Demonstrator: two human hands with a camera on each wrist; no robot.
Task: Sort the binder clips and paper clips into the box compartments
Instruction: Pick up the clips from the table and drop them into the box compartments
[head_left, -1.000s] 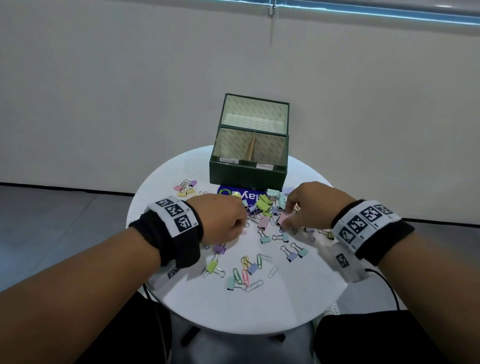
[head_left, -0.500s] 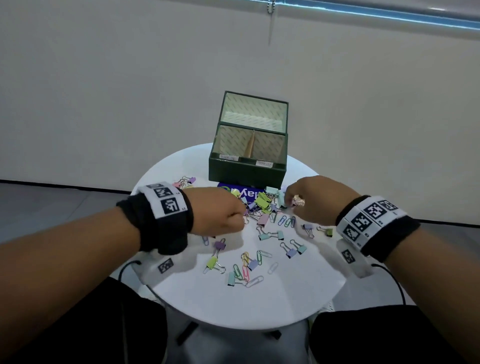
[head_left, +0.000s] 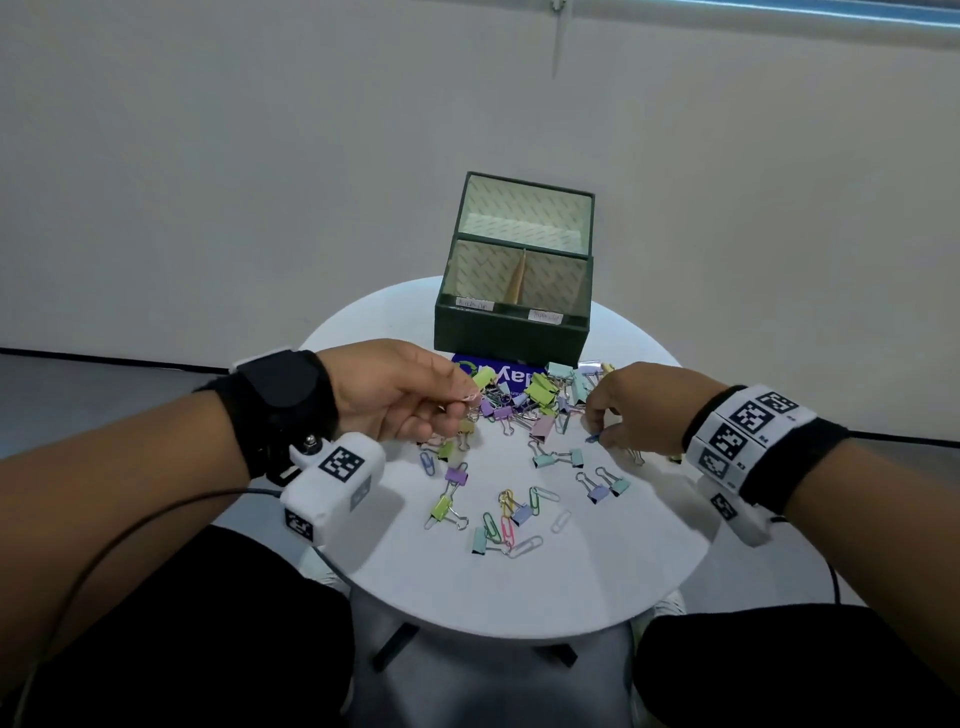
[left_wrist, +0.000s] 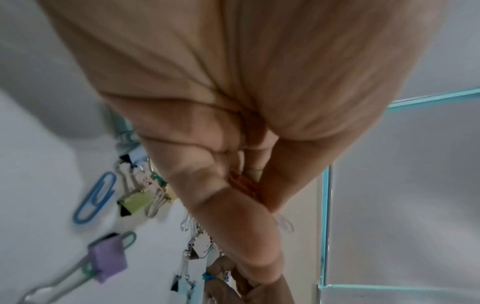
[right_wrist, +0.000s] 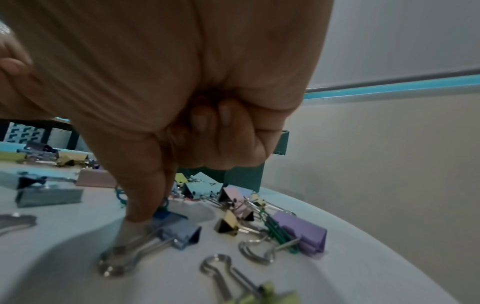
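Left hand (head_left: 400, 395), raised clear of the bench (head_left: 597, 587), grip pressed together: thumb and forefinger pinch a pink paper clip (head_left: 470, 398), seen as an orange-pink sliver (left_wrist: 241, 183) between the fingers in the left wrist view. The hand sits just short of the green box (head_left: 511, 332), probably so the clip can be carried on to a front compartment.

Right hand (head_left: 631, 405), held low over the bench, fingers curled downward: thumb and forefinger close on a small blue clip (head_left: 593, 438) at the bench surface. The right wrist view shows the fingertip (right_wrist: 140, 207) touching a blue piece (right_wrist: 162, 215) beside a blue-grey binder clip (right_wrist: 179, 232); whether it is lifted yet cannot be told.

Pastel binder clips and paper clips lie heaped (head_left: 530, 400) directly before the box and scattered toward the near edge, within reach of both hands. The two front compartments carry paper labels (head_left: 544, 316), illegible here; no clips are visible inside, so sorting appears barely begun.
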